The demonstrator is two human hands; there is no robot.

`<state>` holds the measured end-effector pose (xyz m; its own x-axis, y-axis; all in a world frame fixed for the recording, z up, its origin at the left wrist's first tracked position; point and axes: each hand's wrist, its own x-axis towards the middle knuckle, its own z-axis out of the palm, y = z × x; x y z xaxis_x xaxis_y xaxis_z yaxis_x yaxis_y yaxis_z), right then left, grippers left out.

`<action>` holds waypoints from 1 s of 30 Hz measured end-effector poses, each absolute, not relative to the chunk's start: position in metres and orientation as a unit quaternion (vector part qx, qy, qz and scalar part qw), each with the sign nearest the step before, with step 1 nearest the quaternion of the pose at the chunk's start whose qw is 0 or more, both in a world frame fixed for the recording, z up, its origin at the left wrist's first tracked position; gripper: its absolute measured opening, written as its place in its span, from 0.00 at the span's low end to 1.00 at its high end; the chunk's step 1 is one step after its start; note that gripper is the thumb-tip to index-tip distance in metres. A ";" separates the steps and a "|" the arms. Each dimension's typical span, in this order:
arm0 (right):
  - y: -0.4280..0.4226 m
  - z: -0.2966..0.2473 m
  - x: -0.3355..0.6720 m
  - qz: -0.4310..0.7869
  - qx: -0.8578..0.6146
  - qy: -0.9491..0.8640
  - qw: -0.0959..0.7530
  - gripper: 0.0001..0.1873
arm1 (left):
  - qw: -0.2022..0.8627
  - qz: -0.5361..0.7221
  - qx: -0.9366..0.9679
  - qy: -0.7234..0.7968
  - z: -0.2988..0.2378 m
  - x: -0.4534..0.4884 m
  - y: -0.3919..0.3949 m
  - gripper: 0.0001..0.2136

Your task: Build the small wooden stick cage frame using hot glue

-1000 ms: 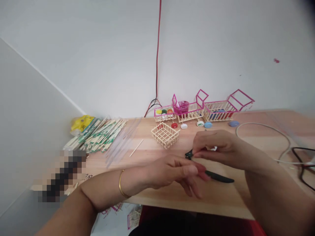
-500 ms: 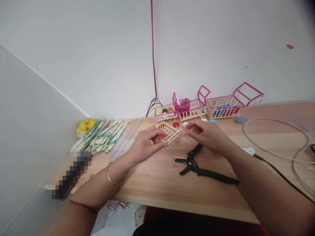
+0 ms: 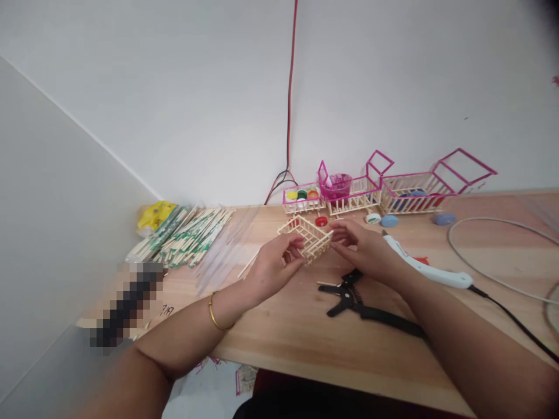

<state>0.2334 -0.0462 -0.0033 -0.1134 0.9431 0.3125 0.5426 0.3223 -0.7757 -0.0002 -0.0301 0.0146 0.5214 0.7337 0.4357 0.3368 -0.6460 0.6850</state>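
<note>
Between my hands is a small openwork basket [image 3: 318, 240] of pale wooden sticks, tilted above the wooden table. My left hand [image 3: 279, 259], with a gold bangle at the wrist, is closed on its near left side, thumb below and fingers curled over the rim. At the basket's right corner, my right hand [image 3: 356, 247] has its thumb and fingertips around the end of the sticks. Below the right hand lie black-handled pliers [image 3: 347, 297], a short stick by their jaws. A white pen-shaped tool [image 3: 430, 265] with a black cord rests beyond my right forearm.
Along the wall stand pink-edged stick carts [image 3: 356, 201] holding paint pots and a pink cup [image 3: 338, 185]. Round caps [image 3: 389, 221] lie before them. At the left are bundled sticks [image 3: 196, 238], clear glue sticks [image 3: 227, 244] and a yellow bag [image 3: 156, 216]. A grey cable [image 3: 452, 238] loops at right.
My right hand has come down and left to the basket's right corner. The basket sits slightly further right in view, still in my left hand. More of the white tool shows.
</note>
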 end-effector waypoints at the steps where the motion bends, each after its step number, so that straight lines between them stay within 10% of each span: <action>1: -0.046 -0.002 0.232 0.246 -0.530 -0.703 0.406 0.19 | 0.271 0.368 0.830 0.319 0.013 0.000 -0.029 0.18; 30: -0.068 0.019 0.214 0.162 -0.523 -0.779 0.305 0.04 | 0.322 0.260 0.832 0.370 0.057 -0.029 -0.016 0.07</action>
<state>0.2139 -0.0680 0.0185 -0.2665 0.9140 0.3058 0.7171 0.4000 -0.5708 -0.0286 -0.0156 0.0566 0.5903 0.7834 0.1942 0.4485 -0.5184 0.7281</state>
